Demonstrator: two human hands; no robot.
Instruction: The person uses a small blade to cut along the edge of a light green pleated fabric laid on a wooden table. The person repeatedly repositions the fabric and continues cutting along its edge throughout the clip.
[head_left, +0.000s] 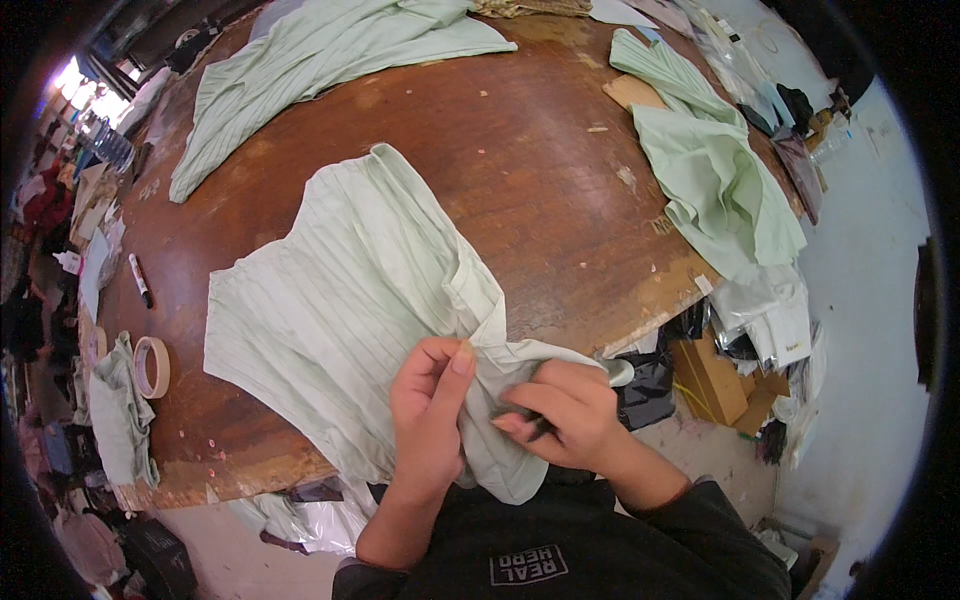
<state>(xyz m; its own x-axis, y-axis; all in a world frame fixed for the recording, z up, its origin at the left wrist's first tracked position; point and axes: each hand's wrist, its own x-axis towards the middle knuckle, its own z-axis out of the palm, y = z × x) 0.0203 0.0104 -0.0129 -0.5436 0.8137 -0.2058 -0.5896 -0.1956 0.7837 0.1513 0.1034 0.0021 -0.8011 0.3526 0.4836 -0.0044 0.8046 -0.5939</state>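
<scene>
A pale green striped garment (330, 270) lies across the near part of the wooden table, its near end gathered up and hanging over the edge toward me. My left hand (430, 405) is closed, pinching a fold of this cloth between thumb and fingers. Close beside it on the right, my right hand (565, 410) is curled shut around a small dark tool (541, 428); the fingers hide most of it, so its kind does not show. Cloth runs under and behind the right hand. A rounded silvery thing (621, 373) shows just past the right knuckles.
More pale green garments lie on the table (400, 200) at the far left (330, 55) and far right (715, 170). A tape roll (151, 367), a marker (140, 281) and a folded green cloth (122, 415) are at the left. An open cardboard box (710, 380) stands below the right edge.
</scene>
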